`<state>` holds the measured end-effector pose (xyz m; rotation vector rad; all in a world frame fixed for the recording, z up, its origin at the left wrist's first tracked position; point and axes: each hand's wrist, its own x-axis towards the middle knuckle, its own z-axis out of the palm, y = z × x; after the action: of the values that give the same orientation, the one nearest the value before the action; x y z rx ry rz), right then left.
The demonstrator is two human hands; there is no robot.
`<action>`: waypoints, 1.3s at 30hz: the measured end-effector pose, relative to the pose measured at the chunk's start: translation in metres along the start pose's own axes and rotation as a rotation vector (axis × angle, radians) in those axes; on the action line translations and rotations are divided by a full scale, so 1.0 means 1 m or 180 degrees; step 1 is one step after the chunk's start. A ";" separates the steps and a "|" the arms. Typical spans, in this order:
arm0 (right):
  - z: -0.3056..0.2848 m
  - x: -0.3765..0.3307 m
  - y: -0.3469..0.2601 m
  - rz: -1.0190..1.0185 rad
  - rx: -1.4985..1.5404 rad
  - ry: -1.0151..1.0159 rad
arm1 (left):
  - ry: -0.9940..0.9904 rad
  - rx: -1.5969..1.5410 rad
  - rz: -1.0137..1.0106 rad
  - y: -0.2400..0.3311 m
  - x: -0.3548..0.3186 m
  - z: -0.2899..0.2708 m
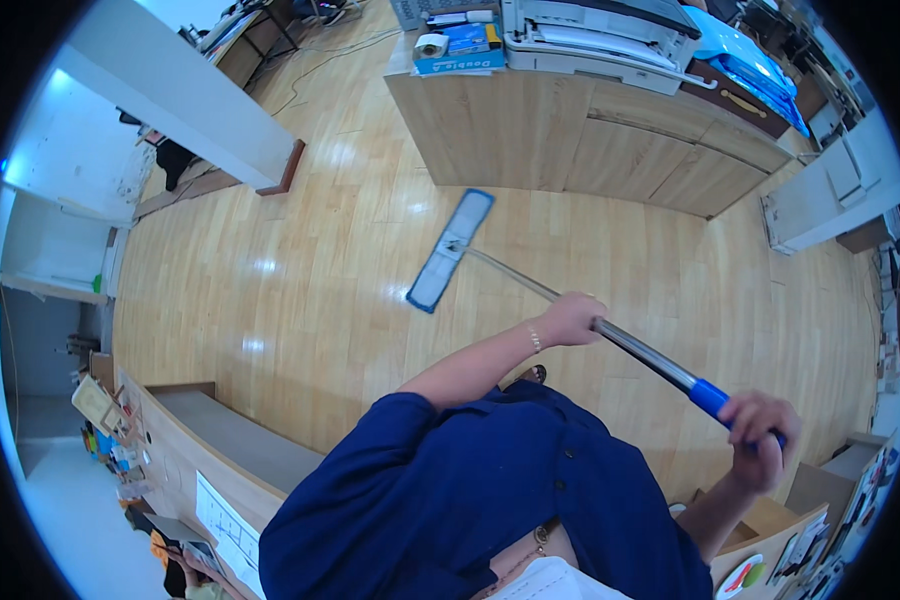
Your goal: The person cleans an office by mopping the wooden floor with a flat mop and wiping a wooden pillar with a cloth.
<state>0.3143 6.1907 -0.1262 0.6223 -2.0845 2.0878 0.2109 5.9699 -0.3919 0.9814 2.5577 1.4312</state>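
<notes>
A flat mop (440, 265) with a long, pale pad edged in blue lies on the wooden floor ahead of me. Its metal pole slants up from the pad toward my right side. My left hand (573, 320) is wrapped round the middle of the pole, a thin bracelet at its wrist. At the pole's upper end, my right hand (760, 425) grips the blue handle (708, 397). The pad seems to rest flat, a short way from the wooden cabinet's base.
A wooden cabinet (510, 135) bears a printer (600, 45) and boxes. A white pillar (210, 100) stands at left on a brown base. A cable (295, 85) trails across the floor behind. Desks flank me at lower left (185, 465) and lower right (770, 520).
</notes>
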 end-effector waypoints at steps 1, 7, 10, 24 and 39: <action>-0.004 -0.015 -0.003 -0.0009 -0.0023 -0.0003 | -0.0347 0.0085 -0.0029 0.013 0.011 0.004; -0.013 -0.065 0.014 -0.0299 0.0199 0.0716 | -0.0800 0.0557 -0.0337 0.029 -0.001 0.029; -0.015 -0.063 0.019 -0.0277 0.0304 0.0445 | -0.0460 0.0608 -0.0570 0.030 -0.011 0.033; 0.092 -0.014 0.166 0.0628 0.0757 -0.1299 | 0.0558 0.1666 -0.2045 -0.109 -0.128 -0.041; -0.228 0.110 0.163 0.0428 0.0802 -0.1064 | 0.0944 0.1577 -0.2477 0.005 0.116 0.126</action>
<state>0.1087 6.3858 -0.2279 0.9484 -2.0890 2.4976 0.1630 6.1297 -0.4301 -0.2777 3.0264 0.7795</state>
